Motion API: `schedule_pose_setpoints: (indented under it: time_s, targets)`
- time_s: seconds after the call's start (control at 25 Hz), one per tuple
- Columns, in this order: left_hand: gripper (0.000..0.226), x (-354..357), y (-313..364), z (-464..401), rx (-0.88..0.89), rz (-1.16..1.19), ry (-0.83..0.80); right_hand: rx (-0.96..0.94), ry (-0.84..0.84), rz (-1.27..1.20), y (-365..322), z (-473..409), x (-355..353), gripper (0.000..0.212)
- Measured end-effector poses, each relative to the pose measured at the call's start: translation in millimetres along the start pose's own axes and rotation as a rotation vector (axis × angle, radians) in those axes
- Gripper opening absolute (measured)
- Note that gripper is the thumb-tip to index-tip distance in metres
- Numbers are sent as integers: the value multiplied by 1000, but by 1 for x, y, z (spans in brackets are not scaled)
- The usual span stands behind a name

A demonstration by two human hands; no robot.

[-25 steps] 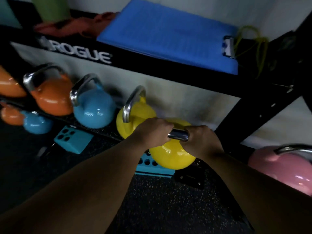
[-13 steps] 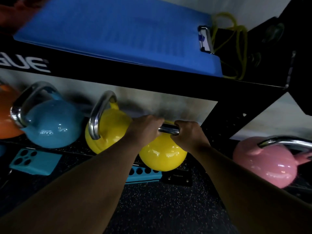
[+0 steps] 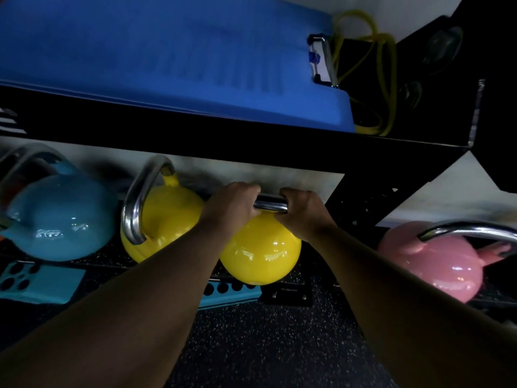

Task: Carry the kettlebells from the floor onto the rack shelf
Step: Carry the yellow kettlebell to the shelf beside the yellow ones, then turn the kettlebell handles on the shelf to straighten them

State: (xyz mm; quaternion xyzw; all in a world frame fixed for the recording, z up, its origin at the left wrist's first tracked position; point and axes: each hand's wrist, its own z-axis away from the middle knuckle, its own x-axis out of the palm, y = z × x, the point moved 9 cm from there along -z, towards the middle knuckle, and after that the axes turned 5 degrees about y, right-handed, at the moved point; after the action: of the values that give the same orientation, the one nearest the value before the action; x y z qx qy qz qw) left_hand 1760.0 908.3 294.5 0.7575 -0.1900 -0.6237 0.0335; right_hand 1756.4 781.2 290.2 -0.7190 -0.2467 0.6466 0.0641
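Note:
A yellow kettlebell [image 3: 260,253] hangs by its chrome handle from both hands at the front edge of the low rack shelf [image 3: 92,261]. My left hand [image 3: 232,208] grips the handle's left end and my right hand [image 3: 303,212] grips its right end. Whether its base touches the shelf I cannot tell. A second yellow kettlebell [image 3: 162,219] stands on the shelf just to the left, touching or nearly touching the held one. A light blue kettlebell [image 3: 58,217] sits further left. A pink kettlebell [image 3: 430,261] rests to the right, beyond the rack's black upright.
The rack's black upper shelf beam [image 3: 223,135] runs close above my hands, with a blue mat [image 3: 167,57] and a yellow band [image 3: 386,63] on top. The black upright [image 3: 361,208] stands right of my right hand. Teal blocks [image 3: 39,281] lie on the speckled floor [image 3: 265,345].
The view has moved closer and to the right. The held yellow kettlebell has gone further in under the upper shelf, beside the other yellow one. Both hands keep their grip.

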Motion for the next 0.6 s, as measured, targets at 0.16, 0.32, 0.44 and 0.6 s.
schedule_pose_setpoints:
  time_s: [0.16, 0.32, 0.44, 0.6]
  targets:
    - [26, -2, 1, 3, -38, 64, -22, 18, -38, -1, -1, 1, 1, 27]
    - [65, -8, 3, 17, -83, 193, -51, 64, -60, -105, -4, 19, -4, 64]
    - [85, -11, 12, 47, -48, 126, -62, 20, -46, -149, -8, 50, -11, 85]
    - [83, -30, 47, 86, 43, 1, 96, -21, -46, -209, 3, 85, -31, 81]
